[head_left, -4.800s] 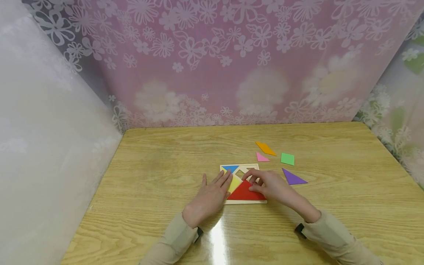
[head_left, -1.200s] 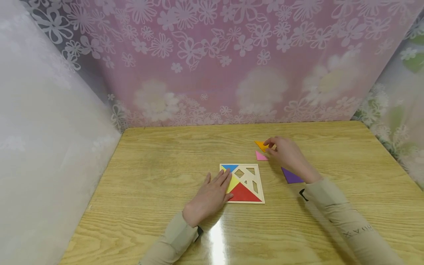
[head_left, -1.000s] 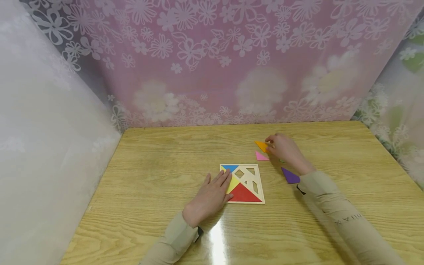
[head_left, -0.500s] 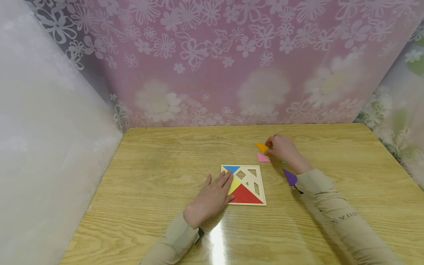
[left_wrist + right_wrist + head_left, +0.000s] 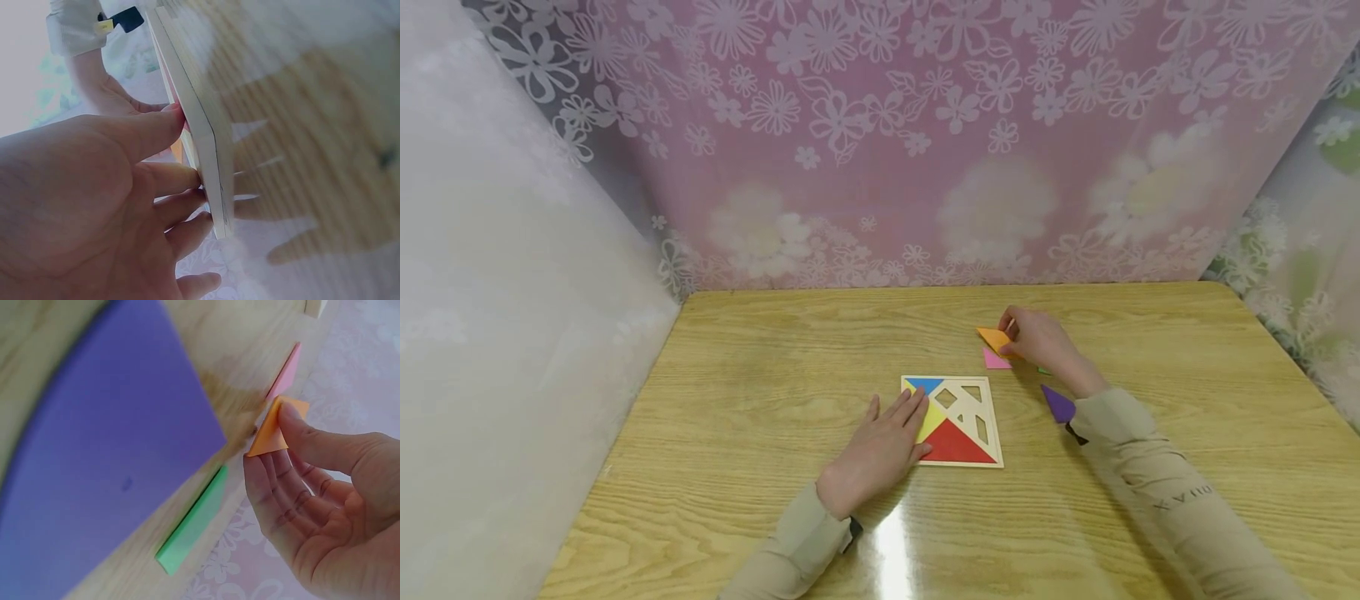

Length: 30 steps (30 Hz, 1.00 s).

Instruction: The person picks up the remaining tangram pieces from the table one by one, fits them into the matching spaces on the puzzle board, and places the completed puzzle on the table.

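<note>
Your left hand, fingers straight, rests on the board with blue, yellow and red in, your right hand pinches orange, and pink, green and purple are left on the table.

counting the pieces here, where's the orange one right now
Right of centre in the head view, the right hand pinches the orange piece just beyond the pink piece.
</note>
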### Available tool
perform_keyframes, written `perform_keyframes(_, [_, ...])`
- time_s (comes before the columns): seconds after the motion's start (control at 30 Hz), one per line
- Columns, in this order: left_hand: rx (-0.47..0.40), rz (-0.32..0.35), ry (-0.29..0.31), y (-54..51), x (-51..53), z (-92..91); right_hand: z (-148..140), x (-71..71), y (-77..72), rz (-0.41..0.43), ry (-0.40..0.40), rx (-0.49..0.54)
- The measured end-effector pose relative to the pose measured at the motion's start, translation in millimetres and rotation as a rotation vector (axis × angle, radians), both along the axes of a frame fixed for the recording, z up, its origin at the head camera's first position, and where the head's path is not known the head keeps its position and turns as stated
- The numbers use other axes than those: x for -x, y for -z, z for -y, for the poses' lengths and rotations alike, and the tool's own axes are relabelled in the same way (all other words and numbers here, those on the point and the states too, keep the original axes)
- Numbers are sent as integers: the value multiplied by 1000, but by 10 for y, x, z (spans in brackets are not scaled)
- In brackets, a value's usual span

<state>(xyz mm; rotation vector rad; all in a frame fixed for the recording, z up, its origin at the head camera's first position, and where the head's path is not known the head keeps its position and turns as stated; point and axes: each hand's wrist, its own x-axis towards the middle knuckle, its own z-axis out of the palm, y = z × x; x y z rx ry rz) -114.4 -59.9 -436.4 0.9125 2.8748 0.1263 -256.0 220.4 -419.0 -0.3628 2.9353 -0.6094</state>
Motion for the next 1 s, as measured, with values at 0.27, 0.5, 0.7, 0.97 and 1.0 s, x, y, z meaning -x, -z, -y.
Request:
perform_keyframes(0.27, [-8, 12, -12, 3, -1, 1, -15, -91, -40, 0, -14, 67])
perform_keyframes(0.5, [-11, -2, -12, 22, 1, 4, -36, -203, -97, 7, -37, 159])
perform_keyframes(0.7, [-17, -6, -9, 22, -3, 6, -38, -335, -129, 19, -34, 238])
perform_keyframes(0.97, [-21, -6, -7, 30, -7, 12, -18, -487, -118, 54, -42, 309])
perform_keyframes(1.0, [-21, -6, -7, 30, -7, 11, -16, -501, -115, 53, -49, 314])
